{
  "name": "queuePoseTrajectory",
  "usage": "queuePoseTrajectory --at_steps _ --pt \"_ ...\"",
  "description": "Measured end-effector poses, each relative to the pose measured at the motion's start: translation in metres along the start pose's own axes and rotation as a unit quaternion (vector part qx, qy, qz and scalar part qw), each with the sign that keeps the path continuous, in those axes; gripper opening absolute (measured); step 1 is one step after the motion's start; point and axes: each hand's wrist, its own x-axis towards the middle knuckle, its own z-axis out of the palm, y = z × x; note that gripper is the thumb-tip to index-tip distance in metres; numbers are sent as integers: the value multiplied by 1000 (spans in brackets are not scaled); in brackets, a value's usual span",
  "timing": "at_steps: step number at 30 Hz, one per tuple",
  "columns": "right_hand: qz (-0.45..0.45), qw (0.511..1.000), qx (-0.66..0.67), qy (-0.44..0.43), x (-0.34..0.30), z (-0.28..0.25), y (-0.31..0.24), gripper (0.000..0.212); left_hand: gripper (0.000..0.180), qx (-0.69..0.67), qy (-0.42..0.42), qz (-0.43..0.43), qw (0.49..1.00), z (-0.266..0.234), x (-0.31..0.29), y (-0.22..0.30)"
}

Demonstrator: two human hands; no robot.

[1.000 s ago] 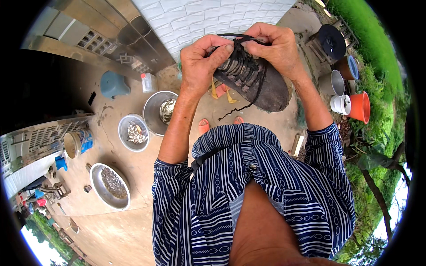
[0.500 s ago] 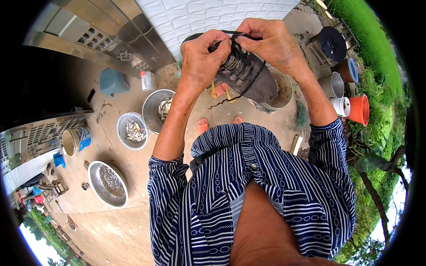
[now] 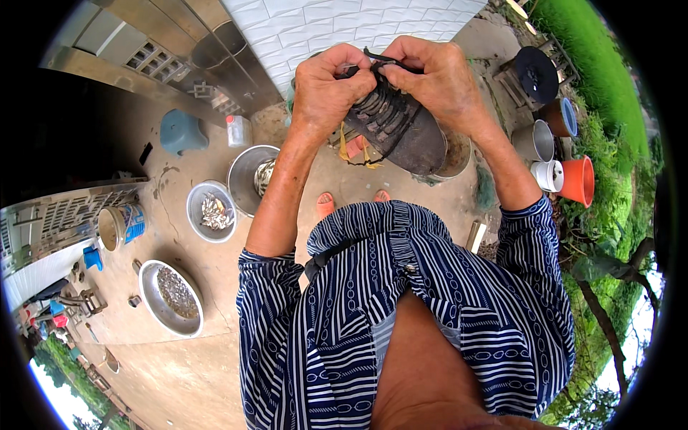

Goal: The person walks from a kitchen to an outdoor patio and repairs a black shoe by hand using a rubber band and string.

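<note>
head view: one left hand (image 3: 324, 87) and one right hand (image 3: 438, 77) are held close together, thumb and forefinger of each pinched on one black lace (image 3: 375, 56); how the other curled fingers are used cannot be told. one dark shoe (image 3: 412, 136) is held up off the ground just beneath both hands, its toe turned toward the body. the shoe is judged light, with a soft upper that would give when squeezed; a firmer hold would be had at the heel or the sole edge. the lace is judged limp and thin, best taken near its ends. below the shoe, one round container (image 3: 459, 152) is partly hidden, and two sandals (image 3: 326, 204) are worn. left of the shoe, three vessels are set out: a deep metal pot (image 3: 242, 176), a round basin (image 3: 192, 209) of small silvery fish and, farther off, an oval basin (image 3: 149, 294). also left are seen one jug (image 3: 239, 132) and one blue stool (image 3: 183, 132). well right of the shoe, four buckets (image 3: 577, 179) are grouped near one black pan (image 3: 536, 75).
</note>
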Motion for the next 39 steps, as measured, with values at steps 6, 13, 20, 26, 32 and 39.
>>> queuePoseTrajectory --at_steps 6,13,20,26,32,39 --pt "42 982 174 -55 7 -6 7 13 5 -172 -14 -9 985 -2 8 -10" --pt "-18 997 64 -37 6 -6 7 13 6 -225 -40 -43 973 -4 7 -4" --pt "-101 987 -107 -60 6 -8 -7 13 7 -157 -47 -34 986 -6 4 -9" --pt "-48 995 -16 -87 6 -6 -5 8 7 -131 -32 -25 991 -5 1 -7" --pt "8 985 145 -96 2 -1 7 7 8 -199 -31 -22 979 -5 0 -11" --pt "-19 991 110 -80 2 -4 2 11 7 -95 -41 21 994 -9 -2 -4"
